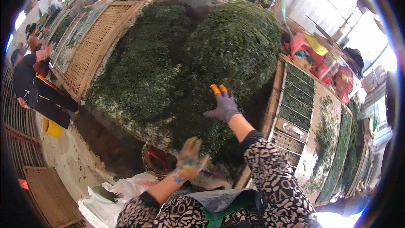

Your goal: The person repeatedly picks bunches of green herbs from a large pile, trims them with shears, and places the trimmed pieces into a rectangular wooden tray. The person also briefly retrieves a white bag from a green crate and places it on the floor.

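Note:
A large heap of dark green, leaf-like pieces (236, 38) fills the middle, with a lower, flatter spread of the same pieces (139, 63) to its left. My right hand (223, 106), in a purple glove with orange fingertips, reaches over the near part of the heap, fingers spread and nothing in them. Nearer to me, my left hand (190, 162), in a stained yellowish glove, is at the heap's near edge. Its fingers are stretched out and the thumb stands apart; it holds nothing I can see. Whether either palm touches the pieces, I cannot tell.
To the right stands a wooden frame (273, 97) with slatted trays of green pieces. A woven rack (99, 38) lies at the left, near a person in dark clothes (31, 82) and a yellow bucket (52, 127). Below my left hand's side are a round basket (147, 160) and white sacking (99, 207).

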`<state>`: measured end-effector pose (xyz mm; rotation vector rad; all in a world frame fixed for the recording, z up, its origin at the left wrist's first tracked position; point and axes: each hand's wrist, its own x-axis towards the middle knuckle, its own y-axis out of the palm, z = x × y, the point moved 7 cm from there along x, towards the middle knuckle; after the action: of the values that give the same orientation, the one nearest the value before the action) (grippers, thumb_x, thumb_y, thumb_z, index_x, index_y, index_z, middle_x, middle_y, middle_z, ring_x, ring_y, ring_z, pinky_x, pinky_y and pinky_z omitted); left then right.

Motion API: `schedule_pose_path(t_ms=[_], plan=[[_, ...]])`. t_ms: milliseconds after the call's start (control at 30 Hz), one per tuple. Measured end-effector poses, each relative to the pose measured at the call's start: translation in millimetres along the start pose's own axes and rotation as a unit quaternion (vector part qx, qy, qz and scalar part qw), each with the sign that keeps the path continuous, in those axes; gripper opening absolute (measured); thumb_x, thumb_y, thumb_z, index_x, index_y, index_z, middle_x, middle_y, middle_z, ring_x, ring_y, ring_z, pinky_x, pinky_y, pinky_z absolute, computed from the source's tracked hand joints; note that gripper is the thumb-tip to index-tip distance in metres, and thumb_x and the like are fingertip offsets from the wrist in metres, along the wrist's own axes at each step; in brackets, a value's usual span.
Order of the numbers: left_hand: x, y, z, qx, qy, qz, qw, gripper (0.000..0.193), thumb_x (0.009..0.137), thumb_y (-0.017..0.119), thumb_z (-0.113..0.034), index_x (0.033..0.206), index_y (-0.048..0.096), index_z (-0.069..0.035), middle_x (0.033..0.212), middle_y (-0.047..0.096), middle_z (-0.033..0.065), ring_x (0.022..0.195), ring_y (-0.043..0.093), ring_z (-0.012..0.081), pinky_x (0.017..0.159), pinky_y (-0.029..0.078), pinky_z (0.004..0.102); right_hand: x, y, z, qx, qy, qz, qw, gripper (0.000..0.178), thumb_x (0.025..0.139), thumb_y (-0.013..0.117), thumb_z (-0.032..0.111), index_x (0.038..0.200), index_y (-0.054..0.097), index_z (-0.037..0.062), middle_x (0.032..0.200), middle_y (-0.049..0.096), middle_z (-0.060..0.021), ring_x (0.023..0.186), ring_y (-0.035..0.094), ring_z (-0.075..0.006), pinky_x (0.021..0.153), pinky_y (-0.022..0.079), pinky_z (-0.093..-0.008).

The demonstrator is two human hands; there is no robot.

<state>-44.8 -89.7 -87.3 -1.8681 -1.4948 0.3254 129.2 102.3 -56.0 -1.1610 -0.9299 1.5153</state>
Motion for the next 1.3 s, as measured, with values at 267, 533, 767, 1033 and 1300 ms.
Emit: schedule_pose_path(t_ms=[267, 533, 767, 1033, 1300], plan=[[-128.3, -88.6, 106.0, 0.082, -0.148, -0.131, 0.977, 0.068, 0.085, 0.073, -0.025, 0.141, 0.047, 0.003, 0.139, 0.049, 0.0270, 0.124, 0.051, 0.0474, 0.105, 0.044, 0.0513, 99.0, 55.3, 20.5, -0.079, 0.061, 0.088, 0.991, 0.086, 0.075, 0.080, 0.027, 0.152, 0.041, 0.0188, 0.148, 0.044, -0.0147, 0.129, 0.054, -0.0354, 0.102, 0.051, -0.0470], [-106.7, -93.4, 111.1, 0.050, -0.134, -0.164, 0.976, 0.060, 0.087, 0.073, -0.026, 0.136, 0.051, 0.002, 0.133, 0.053, 0.0250, 0.117, 0.056, 0.0442, 0.097, 0.050, 0.0494, 82.9, -5.7, -25.5, 0.153, 0.080, 0.074, 0.982, 0.066, 0.080, 0.076, 0.013, 0.143, 0.056, 0.0120, 0.104, 0.074, -0.0099, 0.094, 0.070, -0.0203, 0.084, 0.056, -0.0328], [-48.0, -84.2, 124.5, 0.014, -0.116, -0.149, 0.982, 0.064, 0.089, 0.072, -0.029, 0.141, 0.048, -0.002, 0.142, 0.048, 0.0250, 0.125, 0.053, 0.0443, 0.098, 0.050, 0.0491, -17.4, -213.3, 42.6, 0.441, -0.159, 0.077, 0.880, 0.044, 0.088, 0.072, 0.011, 0.130, 0.061, 0.0073, 0.112, 0.071, -0.0079, 0.102, 0.067, -0.0223, 0.097, 0.052, -0.0356], [3.1, -91.5, 117.1, 0.006, -0.015, -0.243, 0.970, 0.053, 0.093, 0.070, -0.026, 0.137, 0.054, -0.001, 0.133, 0.059, 0.0222, 0.119, 0.059, 0.0408, 0.097, 0.051, 0.0457, -118.3, -452.9, 46.2, 0.265, -0.308, -0.209, 0.889, 0.040, 0.094, 0.064, 0.013, 0.130, 0.057, -0.0007, 0.125, 0.066, -0.0122, 0.112, 0.064, -0.0229, 0.099, 0.052, -0.0385], [173.8, -159.2, -16.0, -0.514, 0.059, -0.087, 0.852, 0.073, 0.093, 0.072, -0.023, 0.154, 0.036, -0.002, 0.157, 0.041, 0.0164, 0.146, 0.037, 0.0287, 0.117, 0.033, 0.0414, -110.5, -396.8, 54.3, 0.347, -0.334, -0.058, 0.874, 0.045, 0.083, 0.075, 0.003, 0.125, 0.061, -0.0002, 0.123, 0.066, -0.0074, 0.111, 0.061, -0.0160, 0.098, 0.051, -0.0325]])
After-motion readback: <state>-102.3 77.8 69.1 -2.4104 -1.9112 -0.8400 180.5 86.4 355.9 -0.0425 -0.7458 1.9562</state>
